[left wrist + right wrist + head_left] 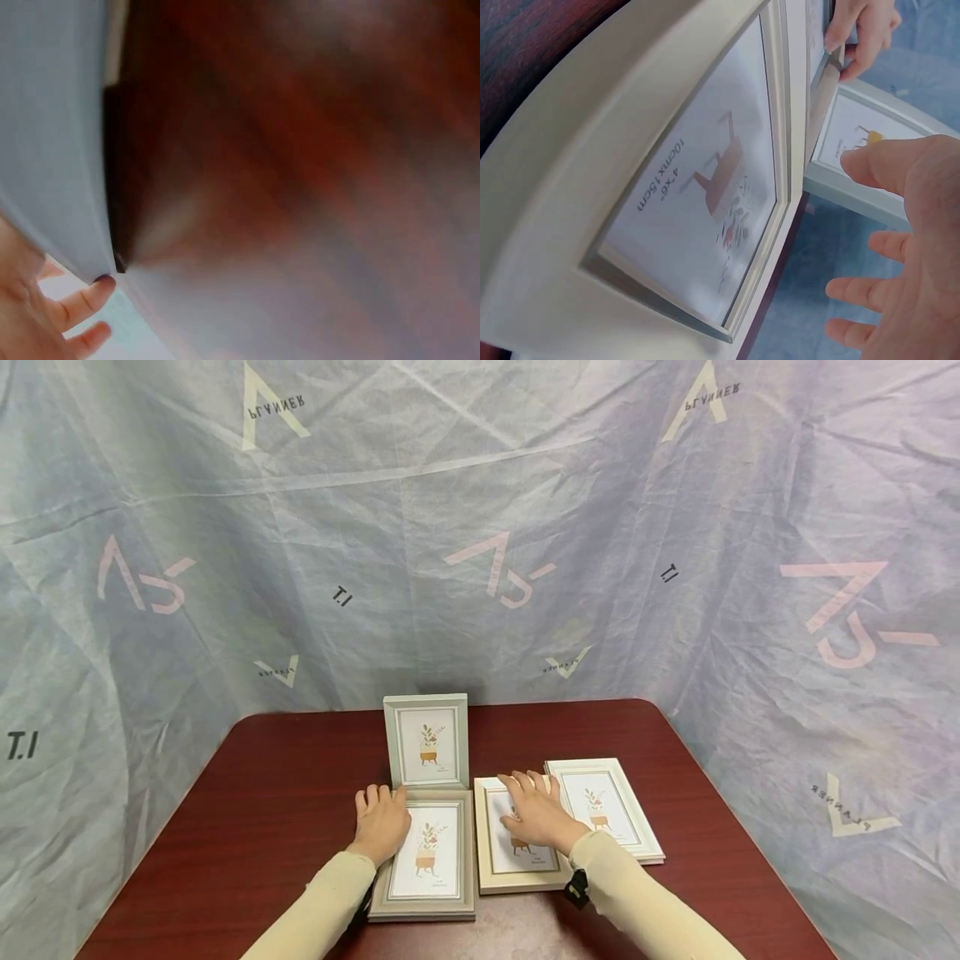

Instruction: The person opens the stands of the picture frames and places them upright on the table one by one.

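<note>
left hand point(381, 822): pinches taupe rectangular picture-frame point(435, 856), eleven o'clock corner (probably aligning)
right hand point(538, 817): released, over cream rectangular picture-frame point(521, 860); next should perhaps grip

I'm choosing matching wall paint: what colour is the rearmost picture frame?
The rearmost picture frame is pale grey-green, seen best in the head view.

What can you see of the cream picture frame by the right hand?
The cream picture frame is rectangular, with a stepped moulding of painted-looking wood or plastic around a white insert bearing a potted-plant drawing and small print. It lies face up on the red-brown table, between the taupe picture frame and the white picture frame. The right hand hides its upper right part; contact is unclear.
</note>
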`<state>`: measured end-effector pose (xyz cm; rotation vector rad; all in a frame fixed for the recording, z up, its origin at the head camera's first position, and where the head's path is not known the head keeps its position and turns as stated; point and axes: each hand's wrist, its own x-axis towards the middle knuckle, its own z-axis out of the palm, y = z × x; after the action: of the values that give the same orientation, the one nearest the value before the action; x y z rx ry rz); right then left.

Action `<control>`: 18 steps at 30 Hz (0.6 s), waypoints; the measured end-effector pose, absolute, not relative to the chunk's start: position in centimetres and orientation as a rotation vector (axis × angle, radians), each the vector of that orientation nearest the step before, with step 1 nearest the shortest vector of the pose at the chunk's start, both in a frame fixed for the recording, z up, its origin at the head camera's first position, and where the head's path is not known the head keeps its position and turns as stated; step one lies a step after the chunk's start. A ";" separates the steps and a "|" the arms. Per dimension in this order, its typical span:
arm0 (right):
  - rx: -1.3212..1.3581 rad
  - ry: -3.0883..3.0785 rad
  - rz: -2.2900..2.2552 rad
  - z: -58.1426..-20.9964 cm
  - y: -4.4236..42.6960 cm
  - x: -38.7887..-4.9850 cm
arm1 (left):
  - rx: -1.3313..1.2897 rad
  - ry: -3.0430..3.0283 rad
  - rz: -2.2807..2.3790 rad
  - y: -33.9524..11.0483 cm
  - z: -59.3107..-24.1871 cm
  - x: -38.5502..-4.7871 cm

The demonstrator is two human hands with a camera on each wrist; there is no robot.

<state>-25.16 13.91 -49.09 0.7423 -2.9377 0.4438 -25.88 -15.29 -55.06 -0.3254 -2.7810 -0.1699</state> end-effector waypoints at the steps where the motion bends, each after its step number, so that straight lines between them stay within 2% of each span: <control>1: 0.740 -2.941 0.442 -49.1 13.9 -25.2 | -0.322 -2.778 -0.164 -15.3 -55.0 -25.8; 10: 0.747 -2.942 0.421 -49.0 13.9 -25.2 | -0.305 -2.754 -0.169 -15.1 -54.0 -25.4; 18: 0.742 -2.917 0.423 -48.5 13.9 -25.4 | -0.400 -2.636 -0.155 -15.2 -52.5 -25.4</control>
<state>-25.36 13.92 -48.47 0.7423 -2.9170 0.4233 -25.39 -15.19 -52.53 -0.3997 -2.6360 -0.1555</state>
